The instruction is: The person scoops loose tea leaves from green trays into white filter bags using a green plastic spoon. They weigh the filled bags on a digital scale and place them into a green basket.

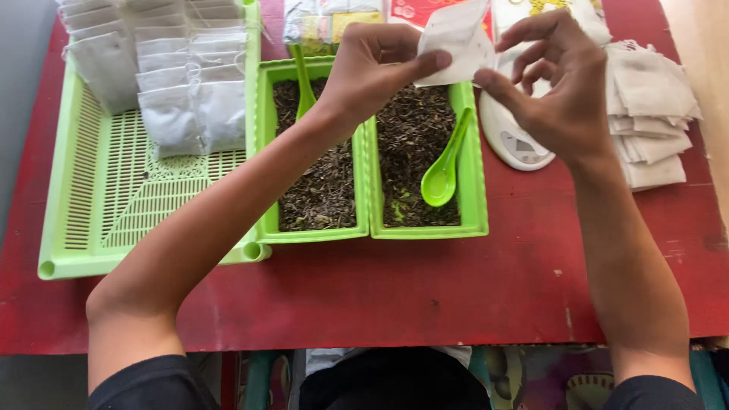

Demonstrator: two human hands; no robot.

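Green tubs hold dried leaves; fingers pinch a sachet.

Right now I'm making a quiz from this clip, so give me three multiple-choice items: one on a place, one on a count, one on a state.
1. Where does the free green spoon lie?
A. on the red table
B. in the right tub of dried leaves
C. in the slotted tray

2. How many green tubs hold dried leaves?
A. one
B. two
C. four

3. How is the white paper bag held?
A. pinched between both hands
B. lying flat on the scale
C. in one hand only

Answers: B, its bowl rests on the leaves in the right tub. B, the left tub sits beside the right one. A, the left hand and right hand each grip an edge.
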